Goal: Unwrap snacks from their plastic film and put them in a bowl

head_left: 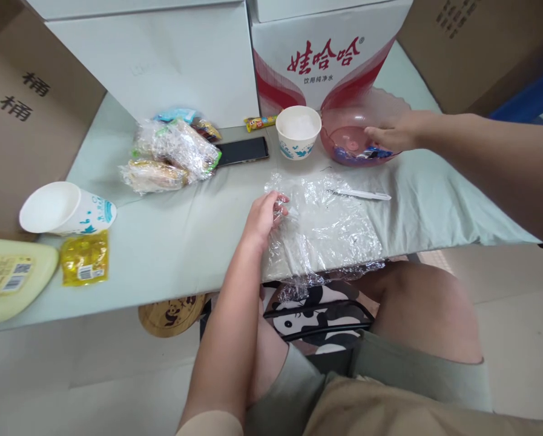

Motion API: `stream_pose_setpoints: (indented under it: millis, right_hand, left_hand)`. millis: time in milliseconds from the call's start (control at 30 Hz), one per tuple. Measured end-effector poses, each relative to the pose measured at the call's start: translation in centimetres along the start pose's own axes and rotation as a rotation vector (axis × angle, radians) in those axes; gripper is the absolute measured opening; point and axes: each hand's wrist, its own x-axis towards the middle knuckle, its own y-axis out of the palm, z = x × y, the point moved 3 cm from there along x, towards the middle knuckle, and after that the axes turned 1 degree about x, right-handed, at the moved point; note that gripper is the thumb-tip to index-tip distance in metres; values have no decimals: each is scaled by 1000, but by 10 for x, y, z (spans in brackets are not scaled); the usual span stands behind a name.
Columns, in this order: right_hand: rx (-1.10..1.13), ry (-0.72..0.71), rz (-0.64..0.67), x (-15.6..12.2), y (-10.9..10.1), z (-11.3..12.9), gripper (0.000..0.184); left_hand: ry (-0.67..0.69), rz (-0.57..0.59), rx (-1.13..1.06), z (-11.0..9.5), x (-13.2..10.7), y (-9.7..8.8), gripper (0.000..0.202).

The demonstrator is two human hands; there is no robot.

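My left hand (pixel 266 219) is at the left edge of a crinkled sheet of clear plastic film (pixel 330 227), fingers curled onto it. The film lies spread on the table and hangs over its front edge. My right hand (pixel 394 134) reaches over the pink translucent bowl (pixel 344 130), fingers stretched out and nothing visible in them. Inside the bowl, near those fingers, lie blue shiny wrappers (pixel 371 152). Left of the bowl stands a white paper cup (pixel 298 134) with blue print. A white, slim penlike tool (pixel 364 194) rests on the film's right side.
Wrapped snacks (pixel 175 151) are heaped beside a black phone (pixel 243 151). A yellow snack stick (pixel 258 123) lies behind. At left are a tipped paper cup (pixel 66 209), a yellow packet (pixel 86 257) and a pale yellow bottle (pixel 14 278). Cartons (pixel 162 66) line the back.
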Motion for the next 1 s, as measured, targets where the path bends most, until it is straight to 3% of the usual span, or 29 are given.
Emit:
stream_pose_setpoints:
  millis: [67, 133, 167, 267, 333, 400, 467, 600, 700, 767, 833, 1000]
  right_hand:
    - [-171, -86, 143, -23, -7, 14, 51]
    - [-148, -203, 97, -59, -10, 27, 31]
    - [-68, -369, 56, -83, -7, 35, 24]
    - [179, -808, 112, -164, 22, 44, 28]
    - [186, -903, 177, -207, 47, 37, 40]
    - [135, -864, 209, -233, 68, 26, 51]
    - [89, -811, 219, -244, 81, 16, 57]
    - [-7, -767, 210, -244, 87, 10, 58]
    - [-62, -748, 218, -242, 86, 13, 58]
    - [-76, -733, 222, -242, 84, 15, 58]
    - [-75, -724, 225, -243, 83, 16, 59]
    - [-33, -724, 233, -242, 82, 16, 60]
  left_hand:
    - [22, -23, 36, 0, 1, -3, 26]
    - [45, -39, 66, 0, 1, -7, 24]
    - [57, -37, 78, -1, 1, -9, 23]
    - [101, 32, 112, -3, -2, -11, 17]
    - [119, 111, 147, -3, -5, -11, 15]
    - [121, 142, 205, -1, -4, -13, 15]
    - [145, 62, 311, 3, 1, -21, 10]
    - [233, -211, 527, 9, 16, -47, 11]
    - [335, -335, 548, 10, 13, -63, 45]
    - [479, -423, 624, 10, -3, -66, 48]
    - [580, -378, 731, 15, -27, -55, 26]
    - [696, 90, 1113, 50, -90, -4, 16]
